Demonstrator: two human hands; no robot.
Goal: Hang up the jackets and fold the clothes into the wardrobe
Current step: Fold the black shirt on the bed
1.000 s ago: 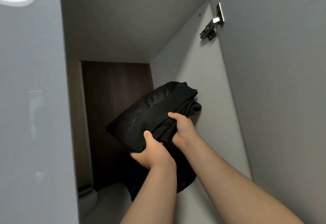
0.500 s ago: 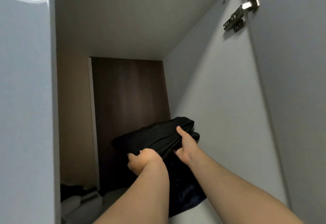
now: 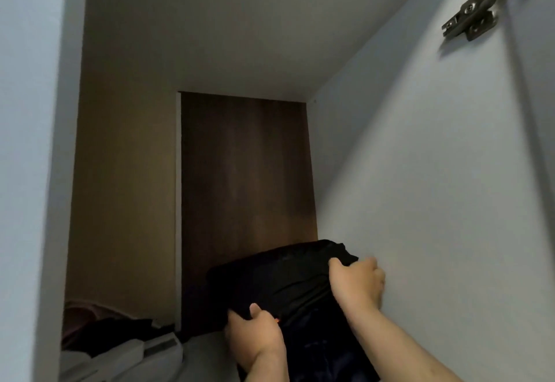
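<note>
While reaching into the wardrobe (image 3: 435,201), grips a folded black garment (image 3: 285,279) with both hands. Left hand (image 3: 255,336): curled round the near lower corner, thumb on top. Right hand (image 3: 356,284): clamped on the upper right edge, just beside the pale right inner wall. Bundle low in the compartment, tucked toward the right wall and close to the dark wooden back panel (image 3: 246,171), tilted, with another dark cloth (image 3: 324,351) lying beneath its near end. Cannot tell whether fully settled on that cloth or held just above it. At lower left, a loose heap of dark and pale clothes (image 3: 114,336). At top right, a metal door hinge (image 3: 474,15).

Judging from this: folding of this piece done, placing nearly done, letting go and squaring the stack left to do. Shows no rail, hanger or jacket, so offers no way to judge the hanging part. Heap at left possibly more folding to come, though too dim to tell.
</note>
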